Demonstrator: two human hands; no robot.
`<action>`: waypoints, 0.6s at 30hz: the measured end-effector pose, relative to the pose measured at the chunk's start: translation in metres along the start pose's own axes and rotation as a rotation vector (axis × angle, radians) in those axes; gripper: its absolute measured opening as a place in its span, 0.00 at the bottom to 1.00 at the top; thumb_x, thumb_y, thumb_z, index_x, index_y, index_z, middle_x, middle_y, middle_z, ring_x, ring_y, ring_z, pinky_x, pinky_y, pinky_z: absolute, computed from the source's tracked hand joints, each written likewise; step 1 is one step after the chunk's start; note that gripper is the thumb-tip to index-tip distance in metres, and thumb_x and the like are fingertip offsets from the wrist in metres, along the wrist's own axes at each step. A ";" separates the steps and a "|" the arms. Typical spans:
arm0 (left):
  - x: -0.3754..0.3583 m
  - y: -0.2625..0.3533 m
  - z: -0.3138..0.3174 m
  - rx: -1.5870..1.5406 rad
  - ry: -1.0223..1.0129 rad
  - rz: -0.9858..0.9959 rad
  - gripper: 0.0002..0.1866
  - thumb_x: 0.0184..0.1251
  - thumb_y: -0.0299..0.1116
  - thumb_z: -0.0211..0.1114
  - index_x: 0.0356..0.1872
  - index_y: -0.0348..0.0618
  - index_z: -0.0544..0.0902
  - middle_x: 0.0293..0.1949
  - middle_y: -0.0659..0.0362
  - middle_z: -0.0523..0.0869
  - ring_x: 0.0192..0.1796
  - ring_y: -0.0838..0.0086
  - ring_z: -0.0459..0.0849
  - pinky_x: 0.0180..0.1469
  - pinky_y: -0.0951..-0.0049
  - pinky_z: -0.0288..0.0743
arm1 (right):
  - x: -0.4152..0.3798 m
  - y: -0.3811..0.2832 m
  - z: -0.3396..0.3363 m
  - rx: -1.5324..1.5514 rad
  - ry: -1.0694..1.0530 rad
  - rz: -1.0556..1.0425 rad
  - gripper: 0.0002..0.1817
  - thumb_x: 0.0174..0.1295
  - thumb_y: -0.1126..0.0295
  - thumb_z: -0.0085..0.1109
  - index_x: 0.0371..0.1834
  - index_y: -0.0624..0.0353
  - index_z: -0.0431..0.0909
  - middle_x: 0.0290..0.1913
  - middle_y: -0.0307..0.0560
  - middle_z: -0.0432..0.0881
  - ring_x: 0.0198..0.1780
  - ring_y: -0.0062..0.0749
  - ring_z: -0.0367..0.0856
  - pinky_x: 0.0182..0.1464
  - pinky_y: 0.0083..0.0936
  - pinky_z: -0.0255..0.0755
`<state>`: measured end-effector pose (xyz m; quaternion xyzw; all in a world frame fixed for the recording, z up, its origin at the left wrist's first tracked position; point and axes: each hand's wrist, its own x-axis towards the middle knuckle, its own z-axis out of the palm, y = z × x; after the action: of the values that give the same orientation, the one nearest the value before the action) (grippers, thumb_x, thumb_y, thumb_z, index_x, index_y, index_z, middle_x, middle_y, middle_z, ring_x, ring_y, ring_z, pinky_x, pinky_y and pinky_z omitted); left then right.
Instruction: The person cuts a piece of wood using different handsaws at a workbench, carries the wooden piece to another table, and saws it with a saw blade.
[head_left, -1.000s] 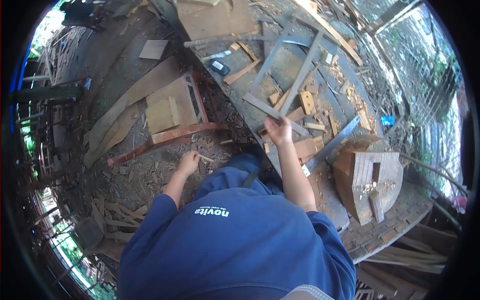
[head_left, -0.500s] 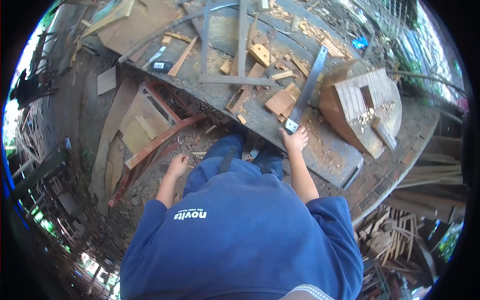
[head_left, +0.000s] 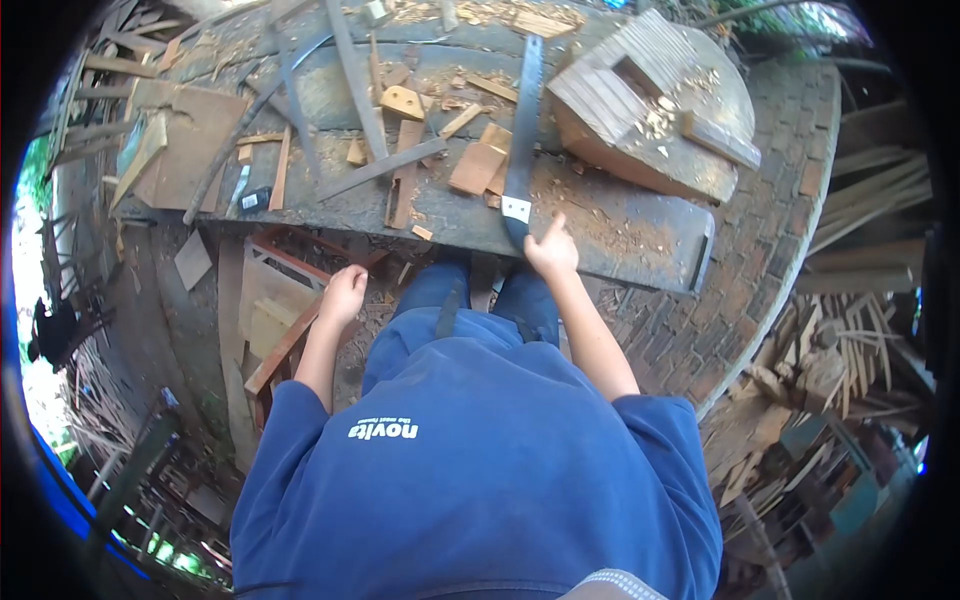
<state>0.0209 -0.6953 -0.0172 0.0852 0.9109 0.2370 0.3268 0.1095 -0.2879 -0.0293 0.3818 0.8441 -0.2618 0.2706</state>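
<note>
A hand saw [head_left: 524, 130] lies along the workbench, its toothed blade pointing away from me and its black handle at the near edge. Beside that handle is my right hand [head_left: 553, 250], its thumb and a finger apart and its edge right at the handle's end. My left hand [head_left: 345, 293] hangs in front of the bench with fingers curled in and nothing visible in them. Below it is a reddish-brown wooden frame [head_left: 283, 350]. Left of the saw, small wood blocks [head_left: 476, 168] lie among shavings.
On the workbench [head_left: 640, 245], a big wood block [head_left: 650, 150] with a rectangular slot stands at the right. A frame saw [head_left: 350, 80], a yellow block with holes [head_left: 403, 101] and a black tape measure [head_left: 256, 200] lie leftward. Brick paving [head_left: 770, 200] and stacked wood [head_left: 860, 350] are at right.
The view has turned, shifting the bench leftward. My right hand has come off the saw handle, which now shows beside it. My left hand has risen a little, still curled.
</note>
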 end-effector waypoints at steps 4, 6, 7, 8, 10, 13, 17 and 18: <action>0.022 0.068 -0.005 0.133 -0.011 0.099 0.11 0.71 0.36 0.58 0.44 0.41 0.83 0.45 0.47 0.86 0.54 0.52 0.82 0.57 0.57 0.75 | 0.010 -0.015 0.043 -0.074 0.061 -0.161 0.47 0.53 0.49 0.68 0.70 0.65 0.57 0.60 0.66 0.73 0.64 0.57 0.72 0.62 0.48 0.71; 0.022 0.090 -0.008 0.106 -0.028 0.123 0.11 0.72 0.35 0.58 0.45 0.39 0.83 0.45 0.47 0.86 0.54 0.53 0.82 0.57 0.59 0.74 | 0.013 -0.027 0.055 -0.083 0.088 -0.127 0.47 0.52 0.50 0.71 0.70 0.62 0.57 0.60 0.65 0.73 0.65 0.57 0.72 0.62 0.47 0.71; 0.021 0.098 -0.010 0.057 -0.039 0.150 0.11 0.73 0.34 0.57 0.46 0.37 0.82 0.46 0.47 0.85 0.53 0.55 0.82 0.57 0.62 0.74 | 0.017 -0.028 0.058 -0.115 0.125 -0.095 0.48 0.51 0.52 0.74 0.71 0.59 0.57 0.59 0.64 0.73 0.65 0.56 0.71 0.62 0.47 0.71; 0.020 0.102 -0.015 0.049 -0.013 0.187 0.11 0.72 0.35 0.58 0.45 0.40 0.83 0.45 0.48 0.86 0.53 0.53 0.83 0.58 0.59 0.75 | 0.024 -0.025 0.060 -0.093 0.109 -0.082 0.48 0.51 0.52 0.74 0.71 0.59 0.57 0.59 0.64 0.73 0.65 0.56 0.71 0.62 0.47 0.71; 0.015 0.099 -0.032 0.058 0.056 0.191 0.11 0.72 0.35 0.58 0.44 0.38 0.83 0.44 0.48 0.86 0.52 0.52 0.82 0.57 0.60 0.75 | 0.038 -0.014 0.066 0.050 0.073 -0.048 0.46 0.51 0.61 0.74 0.71 0.56 0.57 0.59 0.64 0.73 0.63 0.59 0.72 0.62 0.46 0.72; 0.014 0.079 -0.055 0.123 0.129 0.103 0.11 0.72 0.33 0.58 0.45 0.36 0.83 0.44 0.46 0.86 0.51 0.54 0.83 0.55 0.60 0.75 | 0.037 0.007 0.062 0.161 0.062 -0.251 0.44 0.50 0.72 0.66 0.71 0.60 0.54 0.57 0.70 0.75 0.59 0.64 0.75 0.61 0.48 0.73; 0.024 0.067 -0.046 0.068 0.019 -0.040 0.14 0.74 0.37 0.59 0.47 0.37 0.83 0.46 0.49 0.87 0.52 0.61 0.84 0.56 0.64 0.75 | -0.016 0.031 -0.025 0.541 0.035 -0.301 0.34 0.48 0.69 0.59 0.63 0.60 0.62 0.38 0.70 0.82 0.40 0.66 0.83 0.47 0.49 0.78; 0.026 0.075 -0.033 0.022 -0.081 -0.051 0.15 0.74 0.38 0.59 0.48 0.37 0.83 0.47 0.50 0.87 0.53 0.64 0.84 0.57 0.65 0.75 | -0.029 0.044 -0.044 0.641 0.073 -0.378 0.32 0.49 0.68 0.59 0.61 0.58 0.65 0.33 0.67 0.83 0.37 0.66 0.83 0.44 0.48 0.78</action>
<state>-0.0199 -0.6342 0.0277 0.0748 0.9014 0.2149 0.3684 0.1493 -0.2492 0.0108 0.2937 0.7838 -0.5445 0.0537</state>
